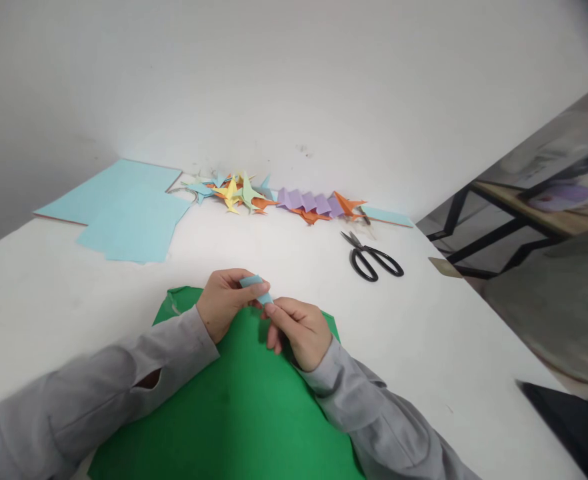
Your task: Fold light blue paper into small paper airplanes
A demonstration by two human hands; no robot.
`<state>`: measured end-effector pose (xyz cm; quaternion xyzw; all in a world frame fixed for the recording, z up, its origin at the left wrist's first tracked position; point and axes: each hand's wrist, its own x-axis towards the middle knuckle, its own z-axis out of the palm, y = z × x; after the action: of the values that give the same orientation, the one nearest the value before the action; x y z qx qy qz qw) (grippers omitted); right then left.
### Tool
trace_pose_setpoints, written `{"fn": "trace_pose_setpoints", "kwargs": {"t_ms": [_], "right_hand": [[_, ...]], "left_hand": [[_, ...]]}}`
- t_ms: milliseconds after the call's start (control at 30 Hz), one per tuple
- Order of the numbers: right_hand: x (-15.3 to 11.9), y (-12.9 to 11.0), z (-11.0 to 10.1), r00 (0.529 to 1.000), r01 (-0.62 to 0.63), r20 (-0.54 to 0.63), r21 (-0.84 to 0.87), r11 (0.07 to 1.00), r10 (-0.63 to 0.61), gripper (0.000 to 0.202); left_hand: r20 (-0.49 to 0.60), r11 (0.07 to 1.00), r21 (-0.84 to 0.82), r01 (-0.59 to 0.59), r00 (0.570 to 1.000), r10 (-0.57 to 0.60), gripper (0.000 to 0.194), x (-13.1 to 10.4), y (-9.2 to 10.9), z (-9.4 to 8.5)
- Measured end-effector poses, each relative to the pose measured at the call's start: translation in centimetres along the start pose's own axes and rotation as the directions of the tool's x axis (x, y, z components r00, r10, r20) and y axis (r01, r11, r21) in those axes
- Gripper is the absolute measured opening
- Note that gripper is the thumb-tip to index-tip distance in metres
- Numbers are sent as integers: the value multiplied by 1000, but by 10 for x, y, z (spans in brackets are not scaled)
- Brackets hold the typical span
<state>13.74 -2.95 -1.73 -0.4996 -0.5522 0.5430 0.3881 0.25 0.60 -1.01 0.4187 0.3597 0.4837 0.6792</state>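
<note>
A small folded piece of light blue paper (252, 281) is held up between my two hands, above a green sheet (254, 400). My left hand (227, 300) pinches it from the left, the thumb lying across its face. At its lower right corner, my right hand (301, 327) grips the paper between thumb and fingertips. Part of the folded paper is covered by my fingers, so its full shape is hidden. Grey sleeves cover both forearms, which rest over the green sheet.
Light blue sheets (129, 210) lie at the back left. Along the wall sit several folded paper figures (239, 193) and a purple pleated strip (309, 201). Black-handled scissors (371, 257) lie partly spread at the right. A dark flat object (569, 427) sits at the right edge.
</note>
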Motion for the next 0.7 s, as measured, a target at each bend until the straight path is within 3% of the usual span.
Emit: {"fn": "trace_pose_setpoints", "kwargs": {"t_ms": [133, 467, 600, 700], "right_hand": [[3, 4, 0, 999, -31, -7, 38, 999, 31, 30], [2, 1, 0, 999, -46, 6, 44, 998, 46, 30], [1, 3, 0, 998, 63, 11, -64, 996, -62, 31], [0, 3, -1, 985, 173, 21, -204, 964, -173, 31]], "left_hand": [[-56, 998, 60, -37, 998, 40, 16, 2, -2, -2], [-86, 997, -59, 45, 995, -50, 21, 3, 1, 1], [-28, 990, -122, 70, 997, -74, 22, 2, 2, 2], [33, 993, -58, 101, 994, -99, 17, 1, 2, 0]]}}
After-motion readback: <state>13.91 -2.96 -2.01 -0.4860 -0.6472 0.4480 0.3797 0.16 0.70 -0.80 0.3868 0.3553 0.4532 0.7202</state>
